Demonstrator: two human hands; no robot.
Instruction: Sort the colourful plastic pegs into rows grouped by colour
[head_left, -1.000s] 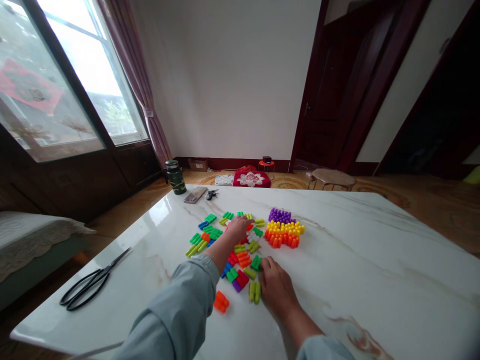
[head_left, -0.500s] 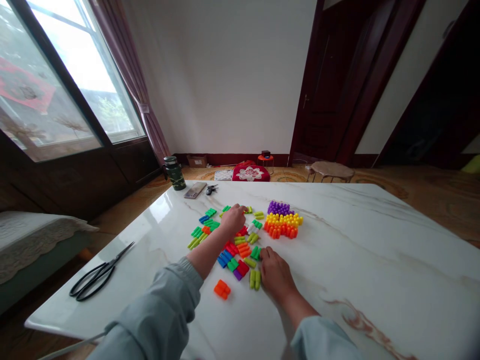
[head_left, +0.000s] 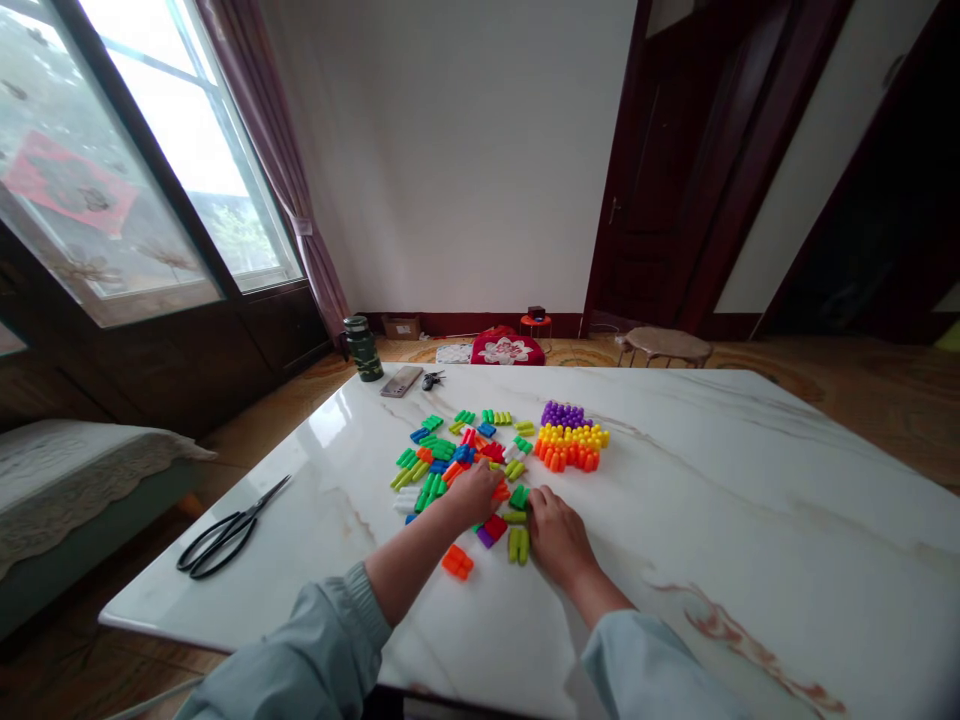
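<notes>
Loose plastic building blocks with rounded pegs lie in a spread pile at the middle of the table. My left hand (head_left: 477, 494) reaches over the pile, fingers curled down on an orange building block (head_left: 501, 491); its fingertips are partly hidden. At the pile's right edge, my right hand (head_left: 556, 530) has its bent fingers against a green building block (head_left: 519, 497). A lime building block (head_left: 518, 546) lies just left of that hand. Closer to me are a red building block (head_left: 495, 527) and a separate orange block (head_left: 457, 562).
Joined purple blocks (head_left: 564, 414), yellow blocks (head_left: 574, 436) and orange blocks (head_left: 566, 456) stand in rows behind my right hand. Black-handled scissors (head_left: 232, 530) lie at left. A camouflage flask (head_left: 364, 350), phone (head_left: 402, 381) and keys (head_left: 432, 380) sit at the far-left edge of the marble-patterned table (head_left: 712, 480).
My left hand has drawn back from the far side of the pile to its near middle, uncovering blue and red blocks. My right hand stays by the green block. The view has shifted slightly.
</notes>
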